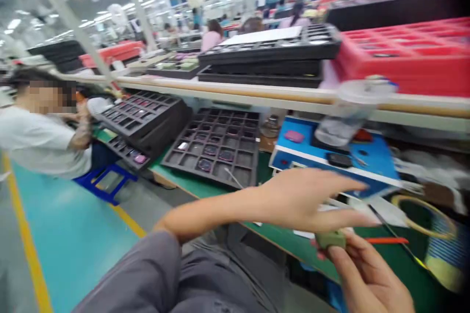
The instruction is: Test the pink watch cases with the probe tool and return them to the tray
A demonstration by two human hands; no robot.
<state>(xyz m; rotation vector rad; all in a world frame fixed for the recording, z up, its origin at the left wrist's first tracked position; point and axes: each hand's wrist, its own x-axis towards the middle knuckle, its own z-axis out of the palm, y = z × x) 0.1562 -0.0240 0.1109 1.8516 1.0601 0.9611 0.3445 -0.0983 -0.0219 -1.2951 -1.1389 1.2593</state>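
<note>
My right hand (370,274), low at the right, pinches a small olive-green block (332,240) between thumb and fingers. Its exact kind does not show. Just above it my left hand (308,200) reaches across from the left, fingers stretched out and nothing in its grasp. The left thumb passes close over the block; whether the two touch I cannot tell. Both hands are over the front of the green bench (282,242). To the right of the block lies a thin red-orange stick (387,240), partly behind the right hand.
A black compartment tray (240,159) with dark, framed pieces lies left of my hands. Behind them stands a blue box (297,149) bearing a clear plastic cup (341,112). A tape roll (453,230) is at right. A seated person (40,137) works at far left.
</note>
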